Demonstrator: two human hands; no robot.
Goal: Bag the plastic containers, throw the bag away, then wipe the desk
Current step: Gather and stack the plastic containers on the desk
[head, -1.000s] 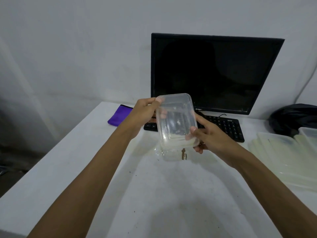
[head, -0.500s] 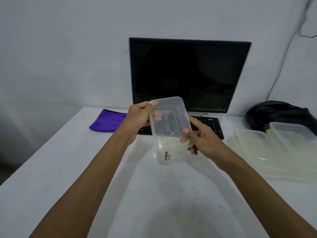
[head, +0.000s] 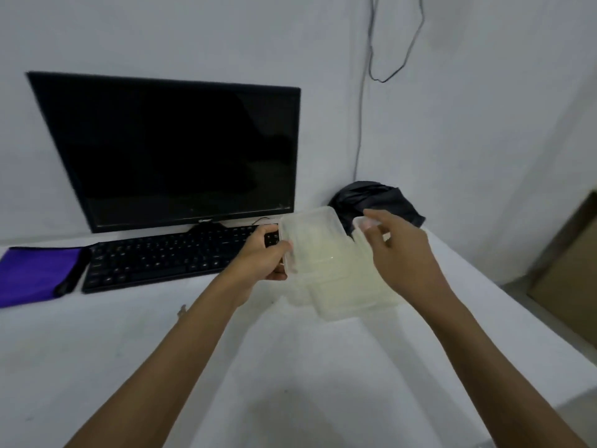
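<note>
Container, clear plastic and held tilted by its left rim, now hangs over the stack of pale lids and tubs at the desk's right side, where 1 second ago I had it up in front of the monitor with both hands around it. My view has swung right with it: the monitor and keyboard sit left of centre, and the purple cloth lies at the far left edge.

My left hand alone carries the container, thumb on top of the rim and fingers curled beneath. My right hand has let go and reaches past it, thumb and forefinger closing on the rim of another tub at the back of the stack; I judge it a pinch, though blur keeps me from being sure.

The black bag lies crumpled against the wall just behind the stack, closed as far as I can see. Nothing is in it.

I read this as gathering: the loose container has been brought to the others so they can be nested before bagging. Bagging, disposal and wiping all remain, and the desk shows a small brown scrap near my left forearm.
</note>
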